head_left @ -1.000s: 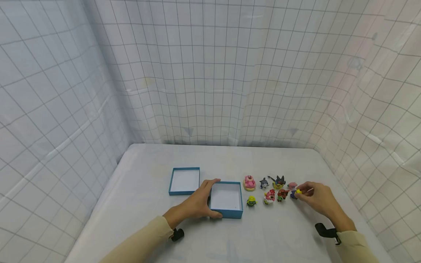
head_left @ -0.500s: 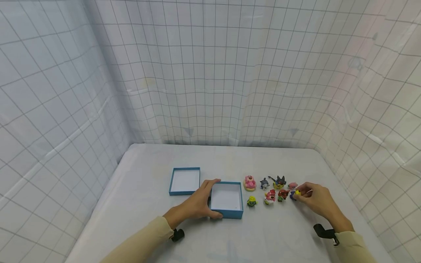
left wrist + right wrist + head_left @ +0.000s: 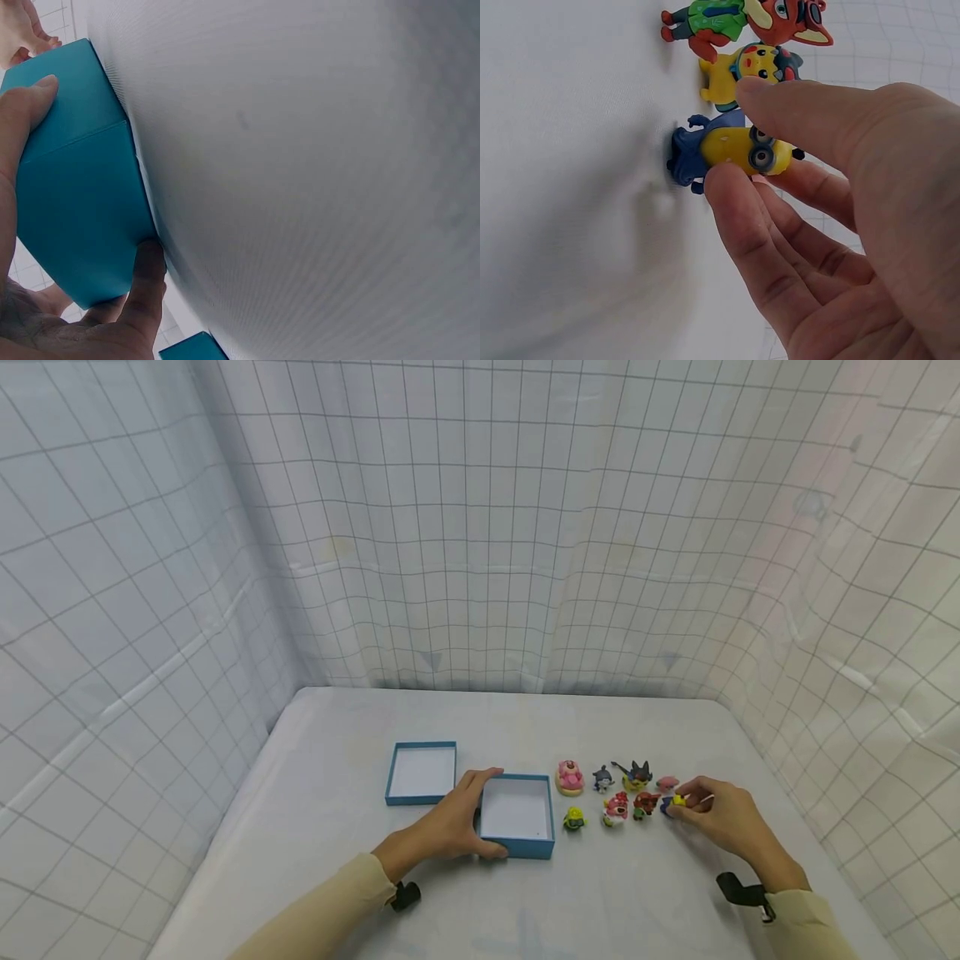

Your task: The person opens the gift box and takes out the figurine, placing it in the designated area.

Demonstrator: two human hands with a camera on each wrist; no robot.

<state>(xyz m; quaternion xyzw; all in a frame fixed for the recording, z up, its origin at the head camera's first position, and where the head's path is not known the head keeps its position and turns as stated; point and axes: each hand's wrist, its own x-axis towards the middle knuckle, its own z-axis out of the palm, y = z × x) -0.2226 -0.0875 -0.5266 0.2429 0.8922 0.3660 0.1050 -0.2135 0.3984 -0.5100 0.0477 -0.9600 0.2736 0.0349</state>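
Note:
My left hand grips the blue open-topped box by its left side. In the left wrist view its thumb lies on one blue wall and the fingers on others. My right hand pinches a yellow Minion figurine in a blue outfit, with the thumb on one side and a finger on the other. The figurine stands upright on the table at the right end of the toy group. Beside it are a fox figurine in a green shirt and a small pink figurine.
A shallow blue lid, white inside, lies left of the box. Right of the box stand several more figurines: a pink bear, a grey one, a dark-eared yellow one, a red-and-pink one and a yellow-green one.
The right hand has shifted very slightly left at the Minion figurine. The left hand and the box look almost unmoved.

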